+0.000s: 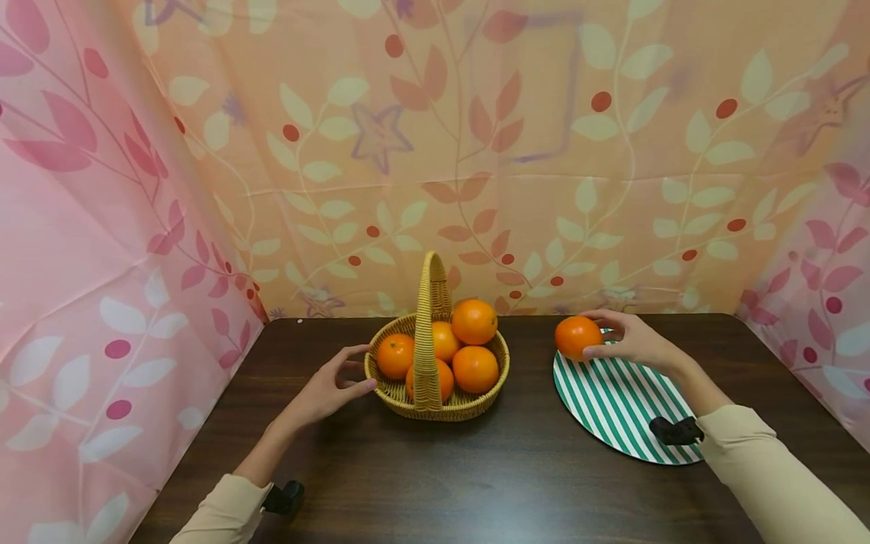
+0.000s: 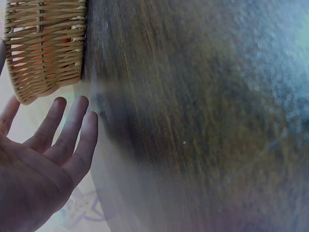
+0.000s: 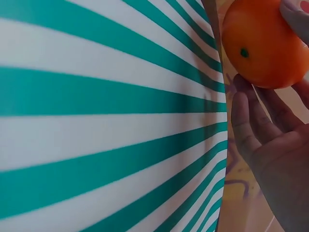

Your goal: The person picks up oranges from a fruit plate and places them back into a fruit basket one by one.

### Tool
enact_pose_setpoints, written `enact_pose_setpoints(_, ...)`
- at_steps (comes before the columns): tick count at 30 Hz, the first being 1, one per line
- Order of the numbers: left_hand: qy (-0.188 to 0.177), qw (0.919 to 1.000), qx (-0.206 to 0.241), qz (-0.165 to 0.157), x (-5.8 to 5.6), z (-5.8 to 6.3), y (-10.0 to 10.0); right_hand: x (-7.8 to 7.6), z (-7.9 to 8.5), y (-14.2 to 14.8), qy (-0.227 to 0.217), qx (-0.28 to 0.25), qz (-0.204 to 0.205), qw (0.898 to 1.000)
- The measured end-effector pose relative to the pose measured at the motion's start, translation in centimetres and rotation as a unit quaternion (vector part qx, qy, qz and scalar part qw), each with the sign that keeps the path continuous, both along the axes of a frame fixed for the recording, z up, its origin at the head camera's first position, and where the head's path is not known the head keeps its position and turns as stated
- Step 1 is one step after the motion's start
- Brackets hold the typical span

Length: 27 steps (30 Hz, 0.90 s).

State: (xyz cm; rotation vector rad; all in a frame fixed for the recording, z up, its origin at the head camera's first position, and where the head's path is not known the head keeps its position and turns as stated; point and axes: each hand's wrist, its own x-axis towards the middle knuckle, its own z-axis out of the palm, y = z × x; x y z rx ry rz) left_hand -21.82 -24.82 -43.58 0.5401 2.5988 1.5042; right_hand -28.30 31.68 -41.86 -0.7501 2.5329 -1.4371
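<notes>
My right hand (image 1: 628,340) pinches an orange (image 1: 578,338) between thumb and fingers, above the far left edge of a green-and-white striped placemat (image 1: 621,408). In the right wrist view, a small green stem mark shows on the held orange (image 3: 265,46). A yellow wicker basket (image 1: 448,412) with an arched handle stands mid-table, with several oranges (image 1: 476,369) inside. My left hand (image 1: 326,389) is at the basket's left end, fingers loosely extended. From the left wrist, the fingertips (image 2: 58,104) show close to the wicker wall; whether they touch it is hard to tell.
The dark wooden table (image 1: 435,483) runs back to a floral curtain (image 1: 435,151), with pink floral cloth (image 1: 102,264) at the left side. Each wrist carries a black strap device (image 1: 675,431).
</notes>
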Motion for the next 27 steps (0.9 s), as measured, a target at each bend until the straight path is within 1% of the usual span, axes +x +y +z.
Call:
enact_pose_setpoints(3,-0.001,1.0000,-0.001,0.001,0.0,0.0,0.0,-0.1,0.0,-0.2,-0.014,-0.023,-0.007,1.000)
enact_pose_setpoints(8,-0.006,1.0000,0.003,0.001,-0.1,-0.1,0.0,-0.1,0.1,-0.7,-0.007,-0.037,-0.013,0.999)
enact_pose_setpoints(14,-0.007,1.0000,0.001,0.002,0.0,0.1,0.0,0.0,0.5,-1.4,-0.005,-0.049,-0.006,0.999)
enact_pose_setpoints(19,-0.008,1.0000,0.003,0.001,0.0,0.0,0.0,0.3,1.1,-2.1,0.000,-0.059,-0.002,0.998)
enact_pose_setpoints(24,-0.010,0.9999,0.000,0.003,-0.1,-0.1,0.0,0.6,1.7,-2.9,0.012,-0.068,0.001,0.998)
enact_pose_setpoints(27,-0.011,0.9999,-0.001,0.005,-0.1,-0.1,-0.1,0.8,2.1,-3.4,0.026,-0.073,0.002,0.997)
